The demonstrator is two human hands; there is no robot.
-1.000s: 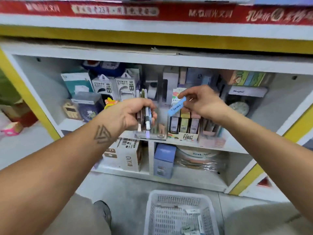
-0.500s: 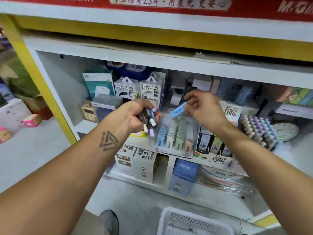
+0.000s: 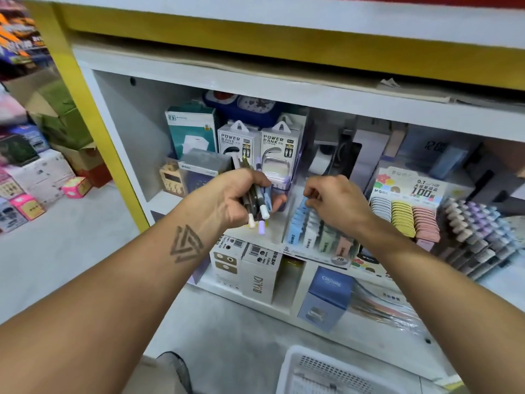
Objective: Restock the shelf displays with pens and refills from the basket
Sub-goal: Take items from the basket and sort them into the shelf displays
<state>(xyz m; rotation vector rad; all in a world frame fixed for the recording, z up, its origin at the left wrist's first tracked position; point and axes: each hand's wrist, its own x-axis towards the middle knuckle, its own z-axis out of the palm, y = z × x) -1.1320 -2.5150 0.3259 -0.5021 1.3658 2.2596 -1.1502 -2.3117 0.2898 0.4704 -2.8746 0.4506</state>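
At shelf display (image 3: pixel 318 240) | right hand (image 3: pixel 335 206) pinches blue refill (image 3: pixel 303 202) | left hand (image 3: pixel 235 194) grips pens (image 3: pixel 260 203)

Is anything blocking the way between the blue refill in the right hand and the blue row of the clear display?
Nothing visible: the right hand holds the blue refill just above the blue row.

From my remote feed: glossy printed cardboard on the power bank boxes (image 3: pixel 260 143), a clear plastic refill display (image 3: pixel 318 237) with a sheen at centre, smooth plastic pens (image 3: pixel 257 200), a perforated white plastic basket (image 3: pixel 326 371) at lower right, and a matt white shelf (image 3: pixel 176 200).
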